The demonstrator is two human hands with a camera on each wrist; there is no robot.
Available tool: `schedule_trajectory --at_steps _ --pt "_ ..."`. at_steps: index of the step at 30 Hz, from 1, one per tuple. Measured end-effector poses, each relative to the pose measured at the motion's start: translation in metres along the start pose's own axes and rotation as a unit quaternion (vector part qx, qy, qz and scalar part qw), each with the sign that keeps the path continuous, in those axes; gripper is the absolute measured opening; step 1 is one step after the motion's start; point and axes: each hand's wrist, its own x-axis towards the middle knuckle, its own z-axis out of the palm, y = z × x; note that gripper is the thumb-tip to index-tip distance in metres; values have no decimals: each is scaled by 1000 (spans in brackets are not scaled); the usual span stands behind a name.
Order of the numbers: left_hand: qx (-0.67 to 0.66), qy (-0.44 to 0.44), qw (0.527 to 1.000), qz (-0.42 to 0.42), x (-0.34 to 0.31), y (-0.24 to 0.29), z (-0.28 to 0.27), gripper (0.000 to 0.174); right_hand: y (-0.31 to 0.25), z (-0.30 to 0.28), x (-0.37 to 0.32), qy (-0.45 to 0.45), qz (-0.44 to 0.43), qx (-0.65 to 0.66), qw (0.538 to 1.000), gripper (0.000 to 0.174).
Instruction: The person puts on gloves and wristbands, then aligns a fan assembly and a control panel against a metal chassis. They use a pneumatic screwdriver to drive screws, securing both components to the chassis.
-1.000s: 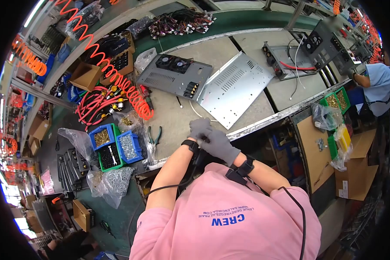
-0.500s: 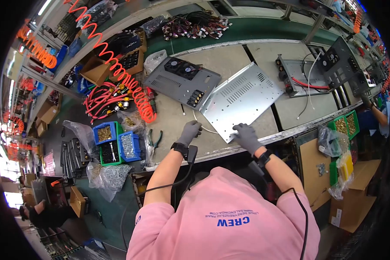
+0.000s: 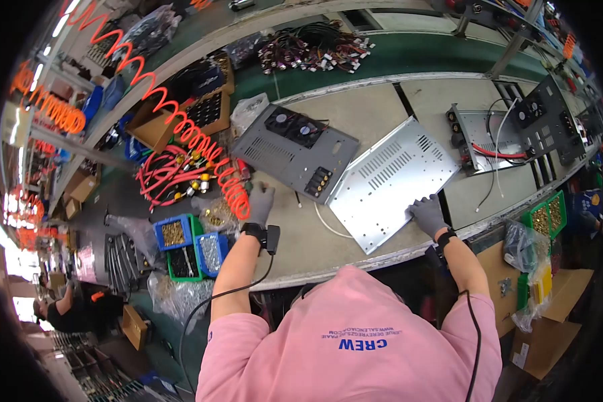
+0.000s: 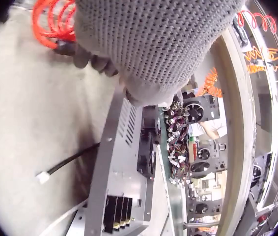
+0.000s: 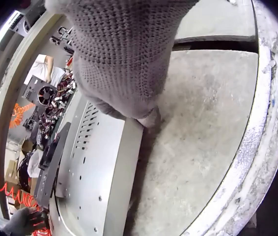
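My right hand (image 3: 429, 214), in a grey knit glove, pinches the near right edge of a silver sheet-metal panel (image 3: 388, 187). In the right wrist view the thumb (image 5: 151, 119) lies outside the folded flange, with fingers over the top. My left hand (image 3: 261, 204), also gloved, reaches beside a red coiled air hose (image 3: 234, 197) and a red-and-black handheld tool (image 3: 243, 169). In the left wrist view its fingertips (image 4: 98, 63) hang near the coil, partly hidden by the glove. A grey panel with two fans (image 3: 295, 151) lies against the silver one.
Blue and green screw bins (image 3: 211, 254) stand left of my left arm. Behind them are red cables (image 3: 174, 177). An open chassis (image 3: 492, 144) sits at the right of the bench, and a wire bundle (image 3: 315, 47) lies at the back.
My hands, together a second ago, have parted. The left has moved left to the coiled hose and tool; the right has moved right onto the silver panel's edge. The head view has shifted.
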Motion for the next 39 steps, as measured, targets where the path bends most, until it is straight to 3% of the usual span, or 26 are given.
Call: schedule_trajectory --at_steps 1,2,4,5,7,10,11,13,17,19,20,21,23,27,31,36,39 --pt "99 58 992 46 18 2 -5 30 0 -4 -4 -5 9 -1 1000 15" --pt "98 49 993 50 37 4 -10 30 -1 -8 -8 3 -12 18 1000 13" --pt "277 178 927 178 76 11 -20 35 -7 -23 -18 47 -42 59 996 9" --pt "275 167 929 181 92 16 -25 35 -11 -33 -24 40 -32 59 997 9" --pt "321 176 920 142 120 27 -33 41 -25 -64 -32 52 -39 100 993 9" --pt "370 90 923 50 167 15 -39 46 -41 -94 -40 77 -35 157 984 11" --pt "318 57 946 29 184 6 -40 46 -45 -103 -39 85 -32 187 978 12" --pt "349 22 937 -18 202 8 -40 44 -49 -127 -35 108 -28 185 976 17" --pt "411 90 906 41 191 47 -46 42 -46 -161 -31 106 -21 210 972 24" --pt "183 -63 979 -57 186 70 -59 42 -41 -167 -28 107 -36 217 970 26" --pt "215 -79 973 -10 216 24 -52 42 -39 -169 -27 96 -44 223 969 24" --pt "216 -70 974 -18 208 28 -55 42 -36 -170 -25 85 -52 227 969 21" --pt "446 18 893 60 179 51 -42 43 -28 -171 -22 83 -75 228 967 22" --pt "457 103 883 6 153 51 -24 47 -22 -162 -26 82 -91 221 968 23" --pt "457 87 884 -32 162 53 -22 48 -23 -151 -37 65 -88 218 970 21" --pt "441 -10 894 -75 177 74 -32 51 -27 -141 -46 68 -67 223 970 23" --pt "404 -33 910 -88 194 57 -40 55 -30 -142 -46 57 -55 217 973 23"
